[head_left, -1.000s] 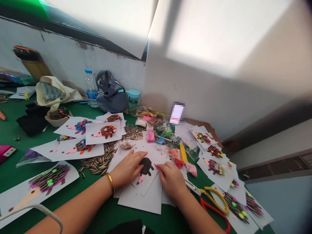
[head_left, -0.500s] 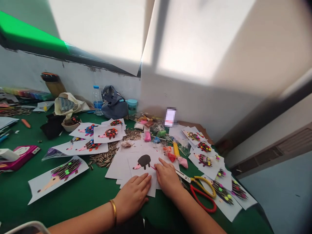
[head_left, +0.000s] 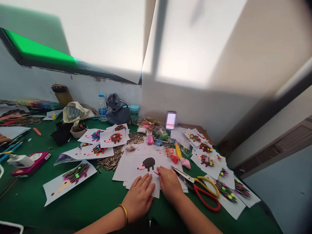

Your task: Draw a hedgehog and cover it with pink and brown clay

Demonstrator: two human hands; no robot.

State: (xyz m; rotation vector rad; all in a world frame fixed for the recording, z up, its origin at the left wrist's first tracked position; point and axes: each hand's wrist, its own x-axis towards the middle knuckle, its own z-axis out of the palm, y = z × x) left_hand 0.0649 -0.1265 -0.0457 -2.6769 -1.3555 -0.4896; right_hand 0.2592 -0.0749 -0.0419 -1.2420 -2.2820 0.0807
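A white paper card (head_left: 136,165) lies in front of me, bearing a hedgehog with a black clay body (head_left: 149,163) and a pink snout (head_left: 140,167). My left hand (head_left: 140,197), a gold bangle at its wrist, lies flat on the card's lower edge with fingers stretched out. On the card's right side, my right hand (head_left: 169,184) has its fingers curled around a thin pink stick (head_left: 156,173); only the stick's tip shows, just below the hedgehog's feet. Scissors (head_left: 202,191) with one yellow and one red handle lie open beside my right hand.
Sunflower seeds (head_left: 112,159) are heaped left of the paper stack. Bagged coloured clay (head_left: 173,155) sits behind it. Hedgehog cards (head_left: 70,182) lie on both sides. A phone (head_left: 171,120) leans on the wall. Another person's hand (head_left: 4,139) shows at the far left.
The view has shifted, so the table things appear farther right and slightly lower. Both hands stay on the card, and the pink stick's tip remains near the hedgehog's feet.
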